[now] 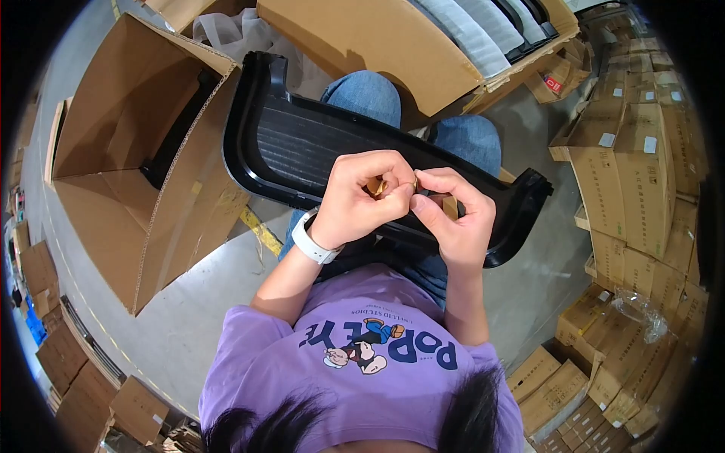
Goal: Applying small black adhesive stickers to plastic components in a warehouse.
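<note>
A long black plastic panel [294, 143] with a ribbed middle lies across my lap, over my jeans. Both hands meet above its middle. My left hand [362, 200], with a white band on the wrist, is curled and pinches a small tan piece [375, 186] at the fingertips. My right hand [453, 215] touches the same small piece from the right, thumb and forefinger pressed together. The piece is mostly hidden by my fingers. I wear a purple shirt with a cartoon print.
A large open cardboard box [128, 151] stands at my left with a black part inside. Another open carton [423, 38] with white-wrapped parts lies ahead. Stacks of flat cardboard boxes [642, 174] fill the right side. Grey floor with a yellow line [260, 230] lies below.
</note>
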A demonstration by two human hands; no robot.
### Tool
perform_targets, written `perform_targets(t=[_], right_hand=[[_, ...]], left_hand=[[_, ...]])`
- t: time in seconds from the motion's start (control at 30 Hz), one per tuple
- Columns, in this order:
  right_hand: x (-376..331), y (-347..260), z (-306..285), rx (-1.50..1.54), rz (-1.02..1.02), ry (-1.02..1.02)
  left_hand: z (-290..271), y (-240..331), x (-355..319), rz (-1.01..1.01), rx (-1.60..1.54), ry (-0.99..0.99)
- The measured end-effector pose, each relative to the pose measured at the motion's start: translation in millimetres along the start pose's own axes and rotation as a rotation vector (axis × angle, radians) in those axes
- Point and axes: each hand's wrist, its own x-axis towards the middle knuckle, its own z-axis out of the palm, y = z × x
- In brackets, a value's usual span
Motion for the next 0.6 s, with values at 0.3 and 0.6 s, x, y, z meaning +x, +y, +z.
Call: perform_targets(t=[0.3,0.6], right_hand=[[5.7,3.9,-6.5,0.271,0.326,0.148],[4.9,8.0,-24.6,0.405,0.256,0.204]], left_hand=[[-5.0,-6.4,2.4,-0.144,-0.144,0.068],[-20.0,-5.9,0.4,-0.047,-0.850,0.058]])
